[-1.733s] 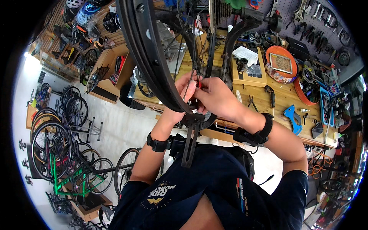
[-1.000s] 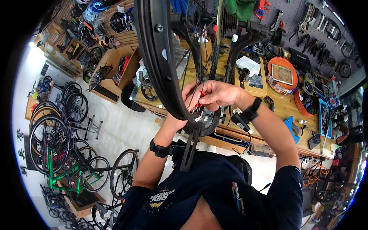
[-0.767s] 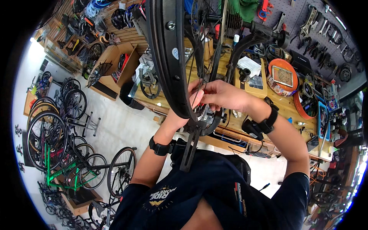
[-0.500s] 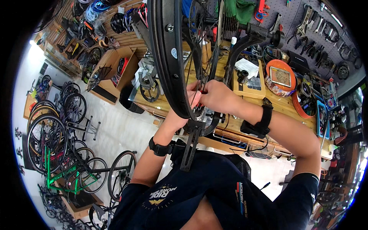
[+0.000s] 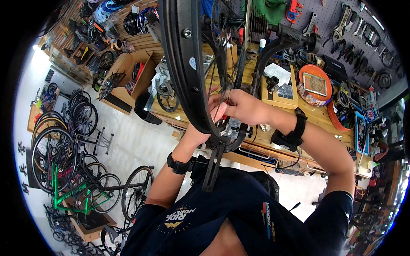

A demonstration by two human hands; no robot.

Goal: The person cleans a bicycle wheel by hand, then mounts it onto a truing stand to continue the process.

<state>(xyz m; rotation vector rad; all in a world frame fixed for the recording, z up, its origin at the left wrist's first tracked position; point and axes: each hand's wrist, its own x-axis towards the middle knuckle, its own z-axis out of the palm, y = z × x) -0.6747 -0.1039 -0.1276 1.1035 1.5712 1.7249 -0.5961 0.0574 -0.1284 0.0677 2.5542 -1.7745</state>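
A black bicycle rim [image 5: 184, 55] with thin spokes stands upright in a dark truing stand [image 5: 261, 59], close in front of me. My left hand [image 5: 216, 112] is at the lower spokes, partly covered by the rim, with its fingers curled in. From the other side my right hand [image 5: 242, 106] reaches in with its fingers pinched together among the spokes, close to the left fingers. A small red piece [image 5: 224, 119] shows just under the fingers; its kind is too small to tell. What each hand pinches is hidden. The stand's slotted metal arm [image 5: 214, 166] points toward my chest.
The wooden bench [image 5: 252, 143] carries a cardboard box [image 5: 279, 97], an orange round tray [image 5: 315, 81] and another orange bowl [image 5: 341, 113]. Hand tools [image 5: 341, 25] hang on the pegboard. At left are an open carton [image 5: 128, 79] and a green bicycle frame [image 5: 70, 200].
My right hand has turned slightly at the spokes, and more of the red piece shows beneath the fingers. The rim sits a little further left in view.
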